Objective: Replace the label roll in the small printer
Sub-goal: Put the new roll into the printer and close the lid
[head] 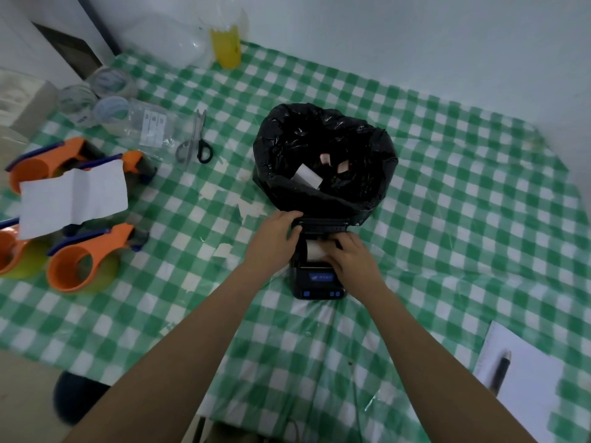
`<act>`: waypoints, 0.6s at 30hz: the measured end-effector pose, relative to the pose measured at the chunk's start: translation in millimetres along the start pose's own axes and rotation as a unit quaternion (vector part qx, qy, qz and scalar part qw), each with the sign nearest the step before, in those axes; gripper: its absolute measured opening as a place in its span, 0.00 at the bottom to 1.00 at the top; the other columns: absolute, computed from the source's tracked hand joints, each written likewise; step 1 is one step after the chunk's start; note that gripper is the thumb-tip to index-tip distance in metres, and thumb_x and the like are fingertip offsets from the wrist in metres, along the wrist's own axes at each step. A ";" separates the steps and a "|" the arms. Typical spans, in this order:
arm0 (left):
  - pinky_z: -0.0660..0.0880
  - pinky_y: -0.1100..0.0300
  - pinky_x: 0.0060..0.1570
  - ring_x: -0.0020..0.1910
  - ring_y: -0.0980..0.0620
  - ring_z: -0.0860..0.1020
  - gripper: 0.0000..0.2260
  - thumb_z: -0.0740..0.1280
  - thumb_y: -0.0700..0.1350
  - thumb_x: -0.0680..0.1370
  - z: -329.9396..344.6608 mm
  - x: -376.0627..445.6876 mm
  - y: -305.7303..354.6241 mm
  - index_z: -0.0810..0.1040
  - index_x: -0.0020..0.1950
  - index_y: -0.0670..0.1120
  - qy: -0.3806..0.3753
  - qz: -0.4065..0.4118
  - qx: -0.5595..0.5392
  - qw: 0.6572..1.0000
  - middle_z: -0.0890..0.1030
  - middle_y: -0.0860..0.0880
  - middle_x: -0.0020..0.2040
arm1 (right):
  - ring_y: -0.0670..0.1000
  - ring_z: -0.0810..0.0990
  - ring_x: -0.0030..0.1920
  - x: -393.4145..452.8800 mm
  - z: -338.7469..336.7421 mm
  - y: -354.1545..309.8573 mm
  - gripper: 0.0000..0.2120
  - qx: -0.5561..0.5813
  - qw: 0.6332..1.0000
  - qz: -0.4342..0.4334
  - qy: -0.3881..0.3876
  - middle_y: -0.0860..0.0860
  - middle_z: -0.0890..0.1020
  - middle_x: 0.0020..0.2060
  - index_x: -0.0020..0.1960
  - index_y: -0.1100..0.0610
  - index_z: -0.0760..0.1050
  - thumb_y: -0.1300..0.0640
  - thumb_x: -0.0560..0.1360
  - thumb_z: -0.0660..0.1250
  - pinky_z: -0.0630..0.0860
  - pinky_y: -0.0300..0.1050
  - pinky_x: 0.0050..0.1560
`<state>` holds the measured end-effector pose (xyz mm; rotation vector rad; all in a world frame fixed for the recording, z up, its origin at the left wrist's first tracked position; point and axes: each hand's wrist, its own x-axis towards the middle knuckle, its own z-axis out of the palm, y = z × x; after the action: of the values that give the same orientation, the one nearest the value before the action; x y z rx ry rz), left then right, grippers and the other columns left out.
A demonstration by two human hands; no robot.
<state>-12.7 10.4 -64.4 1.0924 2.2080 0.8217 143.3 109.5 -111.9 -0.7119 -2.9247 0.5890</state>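
several orange tape dispensers (80,266) sat at the far left of the surface (447,193), with a loose white sheet (73,196) lying over them. beyond them stood clear tape rolls (110,110), and a pair of scissors (195,142) lay a little further right. near the middle, a bin lined with a black bag (326,161) held scraps of paper. touching its near side was the small printer (318,282), its lid (319,224) swung up and back. the left hand (275,238) gripped the printer's left side by the hinge, bracing it. the white label roll (315,251) lay in the open bay, and the right hand (351,259) rested on it with fingers curled over its right end. whether they pinched it or only pressed could not be told. the roll seemed to be at the seating step. next would likely call for drawing the free end forward over the front edge, then shutting the lid. at the far right lay a pen (502,369) on white paper (527,378).
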 end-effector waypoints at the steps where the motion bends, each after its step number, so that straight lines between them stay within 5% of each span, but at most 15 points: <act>1: 0.69 0.54 0.62 0.62 0.44 0.72 0.16 0.60 0.42 0.79 -0.6 0.3 0.0 0.71 0.66 0.43 0.000 0.000 0.001 1.000 0.75 0.41 0.63 | 0.62 0.79 0.49 1.0 0.0 -0.4 0.15 0.003 1.000 0.003 0.001 0.58 0.81 0.49 0.57 0.59 0.77 0.57 0.73 0.61 0.80 0.54 0.48; 8: 0.70 0.52 0.61 0.61 0.44 0.73 0.16 0.60 0.43 0.79 0.2 2.3 3.6 0.71 0.66 0.43 -0.004 -0.010 0.021 1.000 0.75 0.41 0.62 | 0.57 0.83 0.49 -3.8 6.7 0.4 0.07 0.017 0.998 0.001 0.066 0.55 0.85 0.46 0.44 0.59 0.81 0.58 0.72 0.65 0.75 0.51 0.58; 13: 0.71 0.52 0.60 0.61 0.44 0.73 0.16 0.59 0.45 0.79 -0.8 2.9 3.7 0.72 0.66 0.44 -0.006 -0.010 0.037 0.999 0.75 0.42 0.62 | 0.52 0.75 0.46 -8.3 9.6 -6.7 0.01 0.069 0.988 0.051 0.128 0.54 0.83 0.39 0.38 0.60 0.81 0.62 0.68 0.73 0.71 0.42 0.50; 18: 0.73 0.52 0.57 0.56 0.44 0.75 0.13 0.60 0.44 0.79 -0.6 3.8 4.0 0.76 0.62 0.43 -0.008 0.032 0.045 0.998 0.78 0.43 0.57 | 0.49 0.70 0.42 -16.0 6.9 -10.8 0.08 0.082 0.986 0.054 0.134 0.53 0.83 0.34 0.38 0.60 0.82 0.58 0.71 0.65 0.68 0.40 0.45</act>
<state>-13.0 15.3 -61.9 1.2149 2.2244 0.7442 151.9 91.0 -113.8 -0.8592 -2.5707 0.6743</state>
